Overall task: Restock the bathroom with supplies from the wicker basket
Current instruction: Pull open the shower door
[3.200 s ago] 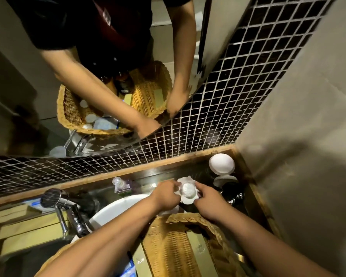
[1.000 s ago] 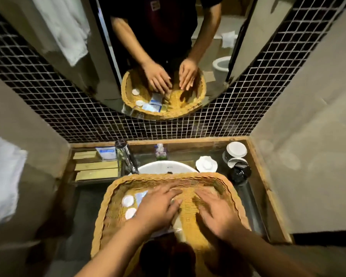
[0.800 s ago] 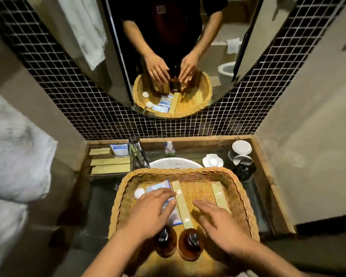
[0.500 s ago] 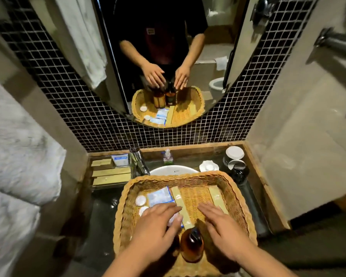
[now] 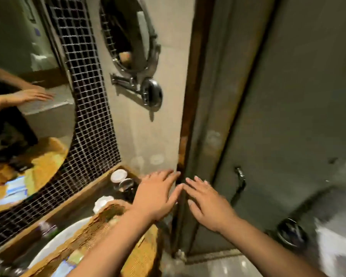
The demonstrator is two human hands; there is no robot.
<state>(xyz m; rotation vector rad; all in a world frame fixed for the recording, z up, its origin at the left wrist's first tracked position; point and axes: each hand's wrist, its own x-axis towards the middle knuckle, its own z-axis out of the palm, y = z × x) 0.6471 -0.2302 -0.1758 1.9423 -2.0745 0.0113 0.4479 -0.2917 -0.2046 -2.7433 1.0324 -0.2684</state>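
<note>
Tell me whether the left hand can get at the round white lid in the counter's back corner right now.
Probably yes. The left hand is open, empty and close to the white lid; a glass stands beside the lid, and the wicker basket is not between them.

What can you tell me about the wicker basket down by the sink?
The wicker basket is woven from golden-tan strands with a braided rim. It sits at lower left over the white basin, blurred by motion. A bluish packet shows inside; other contents are too blurred to name. The left forearm crosses above it; contact cannot be told. The left hand and right hand reach beyond it, fingers straight.
</note>
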